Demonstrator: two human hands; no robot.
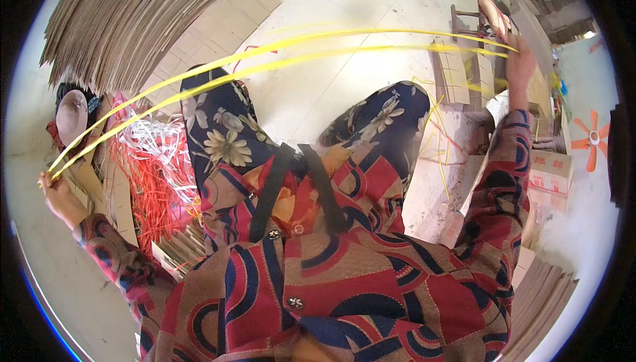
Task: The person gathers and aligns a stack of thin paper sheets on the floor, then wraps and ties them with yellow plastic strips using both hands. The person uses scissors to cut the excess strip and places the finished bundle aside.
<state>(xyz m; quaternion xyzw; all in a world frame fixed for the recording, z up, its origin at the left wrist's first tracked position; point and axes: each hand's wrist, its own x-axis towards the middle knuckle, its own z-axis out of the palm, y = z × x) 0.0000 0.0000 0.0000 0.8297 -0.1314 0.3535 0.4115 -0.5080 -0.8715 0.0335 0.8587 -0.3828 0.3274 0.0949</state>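
Bright daylight scene, pale floor (318,83) washed out near the centre, soft shadows only, yellow straps (278,54) smeared by motion blur, strong fisheye bending toward the rim, dark circular vignette with blue fringing at the lower left, patterned clothing sharp in the foreground.

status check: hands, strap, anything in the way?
Left hand shut on yellow strap at far left. Right hand shut on its other end, far right. Strap stretched between them above the knees. Red strap pile lies below, apart from it.
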